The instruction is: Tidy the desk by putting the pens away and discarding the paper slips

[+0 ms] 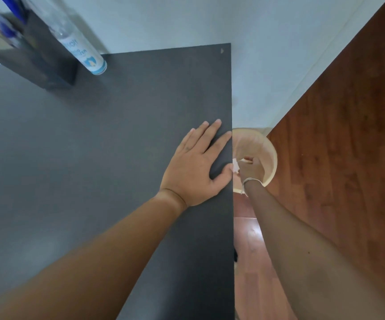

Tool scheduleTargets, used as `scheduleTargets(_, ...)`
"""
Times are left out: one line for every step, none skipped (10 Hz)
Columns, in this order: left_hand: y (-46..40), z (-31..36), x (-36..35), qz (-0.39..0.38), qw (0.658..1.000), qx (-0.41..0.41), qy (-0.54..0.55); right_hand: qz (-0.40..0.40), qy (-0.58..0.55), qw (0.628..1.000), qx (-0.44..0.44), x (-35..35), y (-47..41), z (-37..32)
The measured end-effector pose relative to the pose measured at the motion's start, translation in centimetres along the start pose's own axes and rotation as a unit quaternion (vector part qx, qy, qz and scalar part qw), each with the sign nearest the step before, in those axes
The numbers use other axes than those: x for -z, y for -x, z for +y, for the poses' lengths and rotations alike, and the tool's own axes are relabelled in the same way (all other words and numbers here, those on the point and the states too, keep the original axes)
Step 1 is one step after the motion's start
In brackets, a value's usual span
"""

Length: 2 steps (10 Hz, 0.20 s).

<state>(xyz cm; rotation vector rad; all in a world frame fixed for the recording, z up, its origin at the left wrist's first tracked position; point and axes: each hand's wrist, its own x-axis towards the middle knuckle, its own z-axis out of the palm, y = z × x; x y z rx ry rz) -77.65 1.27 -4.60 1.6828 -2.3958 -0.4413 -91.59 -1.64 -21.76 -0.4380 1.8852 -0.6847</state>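
Observation:
My left hand (196,165) lies flat and spread on the dark grey desk (108,146), close to its right edge. Below desk level, my right hand (251,168) hangs over a round beige bin (271,155) on the floor, fingers curled around white paper slips (235,166) that peek out beside the desk edge. At the far left corner a black pen holder (36,61) stands with blue pens (9,31) in it, blurred.
A white spray can (82,51) stands next to the pen holder at the back of the desk. The wall runs behind the desk. Reddish wooden floor (337,169) stretches to the right of the bin.

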Motion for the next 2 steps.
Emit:
scheduleTargets(0.0,-0.1,-0.2,0.009,1.000,-0.005,-0.009,-0.001,0.012,0.999,0.039,0.8,1.7,-1.2)
scheduleTargets(0.2,0.1,0.3,-0.028,1.000,0.010,-0.004,0.021,0.052,0.996,0.066,2.3,3.8,-2.5)
